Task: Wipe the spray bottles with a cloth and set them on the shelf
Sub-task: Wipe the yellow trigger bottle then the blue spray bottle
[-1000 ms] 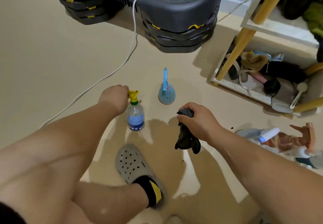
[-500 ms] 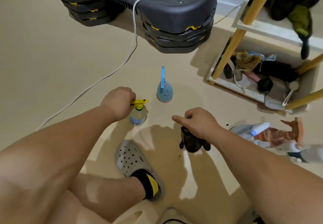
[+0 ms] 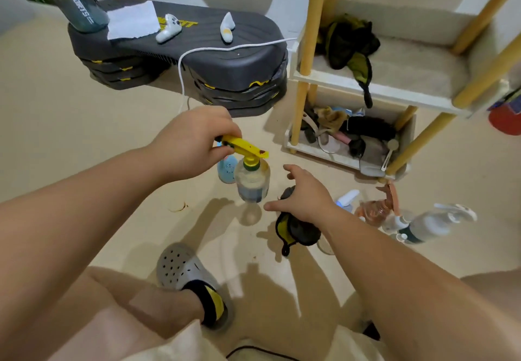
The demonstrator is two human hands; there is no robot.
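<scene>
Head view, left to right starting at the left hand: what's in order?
left hand → yellow-topped spray bottle → right hand → white-and-blue spray bottle → brown spray bottle → clear spray bottle. Skipped for overlap: cloth, blue item.

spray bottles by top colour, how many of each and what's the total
yellow-top bottle: 1
light blue bottle: 1
white-top bottles: 2
copper-top bottle: 1
total: 5 that can be told apart; the pile on the right may hide more
</scene>
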